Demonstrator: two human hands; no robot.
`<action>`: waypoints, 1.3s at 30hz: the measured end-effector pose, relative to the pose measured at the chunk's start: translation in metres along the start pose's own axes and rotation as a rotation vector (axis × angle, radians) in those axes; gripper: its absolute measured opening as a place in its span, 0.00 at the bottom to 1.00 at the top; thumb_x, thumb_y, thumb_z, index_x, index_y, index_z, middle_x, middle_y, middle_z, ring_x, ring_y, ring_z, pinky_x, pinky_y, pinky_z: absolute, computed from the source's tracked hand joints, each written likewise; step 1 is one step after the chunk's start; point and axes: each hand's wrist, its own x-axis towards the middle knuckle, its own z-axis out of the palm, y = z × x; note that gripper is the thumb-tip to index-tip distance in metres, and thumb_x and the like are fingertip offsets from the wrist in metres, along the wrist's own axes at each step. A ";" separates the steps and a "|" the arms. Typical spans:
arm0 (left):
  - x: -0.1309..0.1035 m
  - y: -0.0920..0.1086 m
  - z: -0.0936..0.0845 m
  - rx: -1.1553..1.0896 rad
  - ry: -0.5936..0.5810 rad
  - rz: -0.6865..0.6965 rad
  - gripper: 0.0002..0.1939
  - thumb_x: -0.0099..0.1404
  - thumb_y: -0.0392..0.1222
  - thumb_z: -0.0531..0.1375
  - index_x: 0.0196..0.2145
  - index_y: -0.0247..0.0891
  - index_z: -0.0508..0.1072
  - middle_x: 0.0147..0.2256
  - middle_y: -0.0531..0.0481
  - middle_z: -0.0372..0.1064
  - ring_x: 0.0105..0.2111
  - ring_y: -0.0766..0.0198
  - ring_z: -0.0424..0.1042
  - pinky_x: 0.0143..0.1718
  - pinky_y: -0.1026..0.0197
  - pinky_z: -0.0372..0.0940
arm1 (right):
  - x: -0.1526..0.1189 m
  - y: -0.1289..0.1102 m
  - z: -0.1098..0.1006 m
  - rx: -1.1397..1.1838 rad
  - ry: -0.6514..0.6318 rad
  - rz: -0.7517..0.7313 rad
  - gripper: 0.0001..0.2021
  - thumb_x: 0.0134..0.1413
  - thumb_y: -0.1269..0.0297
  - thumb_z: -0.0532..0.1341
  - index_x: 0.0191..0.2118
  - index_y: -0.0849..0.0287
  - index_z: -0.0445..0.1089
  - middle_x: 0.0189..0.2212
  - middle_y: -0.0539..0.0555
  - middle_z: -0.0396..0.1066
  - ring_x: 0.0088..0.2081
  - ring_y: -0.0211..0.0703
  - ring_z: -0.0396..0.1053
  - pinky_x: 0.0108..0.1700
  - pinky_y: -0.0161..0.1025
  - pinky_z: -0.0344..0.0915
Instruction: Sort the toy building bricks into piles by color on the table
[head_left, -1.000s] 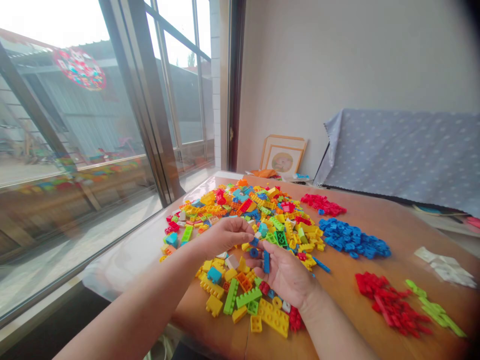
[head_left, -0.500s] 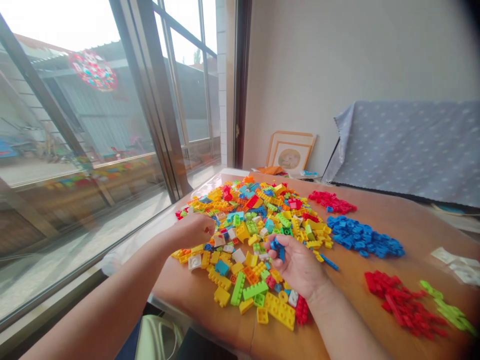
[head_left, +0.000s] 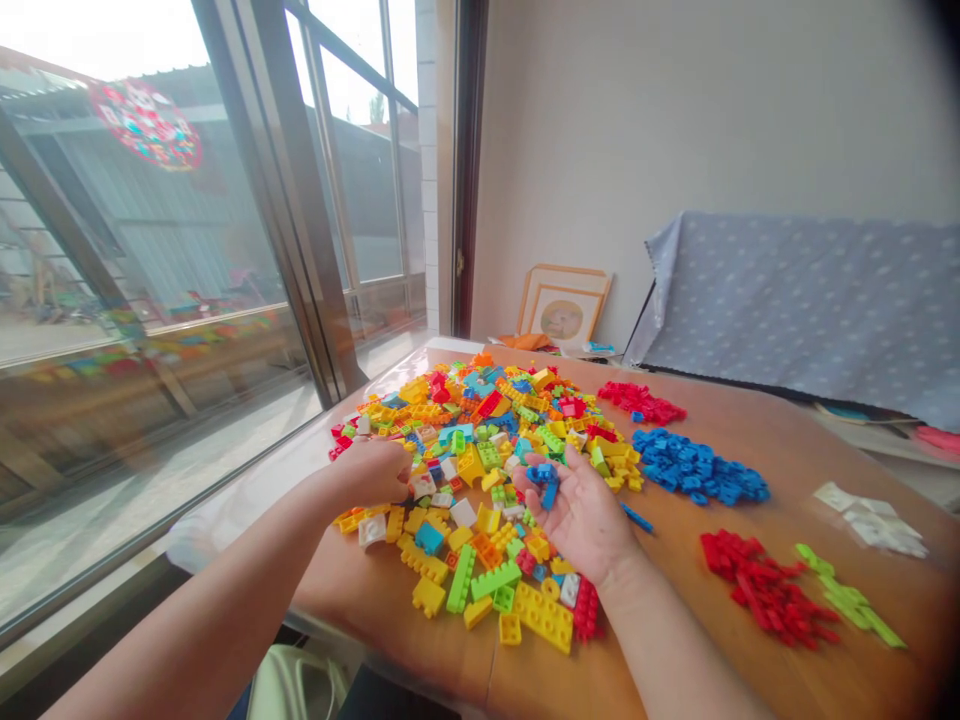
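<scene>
A large mixed pile of plastic building bricks (head_left: 487, 455) in yellow, green, orange, red and blue spreads over the brown table (head_left: 450, 665). My right hand (head_left: 581, 515), palm up above the pile's right side, holds a few small blue pieces (head_left: 544, 485) on its curled fingers. At the pile's left side my left hand (head_left: 386, 470) reaches down among the bricks with its fingers bent; its fingertips and anything between them are hidden.
To the right lie sorted heaps: blue pieces (head_left: 701, 467), red pieces at the back (head_left: 641, 402), red pieces nearer (head_left: 769, 585), light green pieces (head_left: 847, 597) and white pieces (head_left: 870, 520). A window (head_left: 187, 250) stands left; a cloth-covered object (head_left: 810, 300) is behind.
The view has shifted slightly to the right. My right hand has opened somewhat around the blue pieces, showing more palm. My left hand remains at the pile's left side.
</scene>
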 end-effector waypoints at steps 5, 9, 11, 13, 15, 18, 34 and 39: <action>-0.002 0.002 -0.006 0.022 -0.032 -0.016 0.09 0.53 0.46 0.60 0.28 0.41 0.78 0.31 0.46 0.76 0.34 0.56 0.70 0.34 0.58 0.58 | -0.001 0.000 0.003 -0.004 0.003 -0.025 0.15 0.68 0.55 0.59 0.48 0.63 0.70 0.36 0.60 0.79 0.39 0.47 0.79 0.34 0.39 0.77; 0.000 -0.001 -0.003 0.018 -0.024 0.016 0.09 0.54 0.48 0.60 0.25 0.41 0.76 0.29 0.47 0.74 0.32 0.56 0.69 0.35 0.57 0.57 | -0.001 0.000 0.003 -0.002 -0.001 -0.029 0.17 0.68 0.53 0.58 0.48 0.63 0.70 0.37 0.61 0.79 0.39 0.47 0.79 0.35 0.39 0.78; 0.002 -0.003 0.000 -0.004 -0.010 0.016 0.09 0.53 0.47 0.61 0.24 0.40 0.74 0.26 0.48 0.72 0.29 0.58 0.67 0.35 0.56 0.57 | -0.001 0.000 0.002 -0.002 -0.006 -0.030 0.17 0.68 0.53 0.58 0.48 0.63 0.70 0.36 0.60 0.78 0.39 0.47 0.79 0.35 0.40 0.78; 0.004 -0.004 0.003 -0.024 -0.005 0.018 0.07 0.52 0.46 0.61 0.22 0.40 0.73 0.24 0.50 0.70 0.27 0.60 0.65 0.35 0.56 0.56 | 0.000 0.001 0.001 -0.004 -0.005 -0.033 0.16 0.67 0.53 0.59 0.47 0.63 0.70 0.34 0.59 0.78 0.38 0.48 0.79 0.35 0.40 0.78; 0.004 -0.005 0.005 -0.044 -0.009 0.021 0.07 0.52 0.45 0.60 0.22 0.40 0.73 0.23 0.51 0.69 0.25 0.62 0.64 0.33 0.57 0.55 | 0.000 0.000 0.001 -0.003 0.000 -0.035 0.16 0.66 0.53 0.60 0.47 0.62 0.70 0.34 0.59 0.78 0.38 0.48 0.80 0.34 0.41 0.78; 0.004 -0.004 0.004 -0.063 -0.027 0.012 0.07 0.52 0.44 0.60 0.23 0.40 0.74 0.24 0.51 0.70 0.25 0.62 0.64 0.31 0.58 0.54 | 0.002 0.000 -0.001 -0.002 0.008 -0.029 0.16 0.66 0.53 0.61 0.48 0.61 0.70 0.35 0.59 0.78 0.40 0.49 0.80 0.35 0.42 0.79; -0.001 -0.008 -0.003 -0.074 0.011 -0.064 0.13 0.49 0.48 0.66 0.33 0.43 0.79 0.34 0.48 0.76 0.33 0.57 0.70 0.32 0.60 0.56 | 0.003 0.004 -0.004 -0.059 -0.010 -0.031 0.18 0.68 0.52 0.58 0.49 0.62 0.70 0.39 0.62 0.79 0.42 0.47 0.79 0.38 0.40 0.79; 0.007 -0.009 0.005 -0.052 0.028 -0.084 0.11 0.49 0.47 0.66 0.32 0.43 0.78 0.33 0.48 0.76 0.34 0.55 0.71 0.34 0.59 0.59 | 0.003 0.004 -0.004 -0.056 -0.019 -0.022 0.17 0.68 0.52 0.58 0.51 0.61 0.70 0.39 0.60 0.79 0.41 0.48 0.79 0.38 0.43 0.79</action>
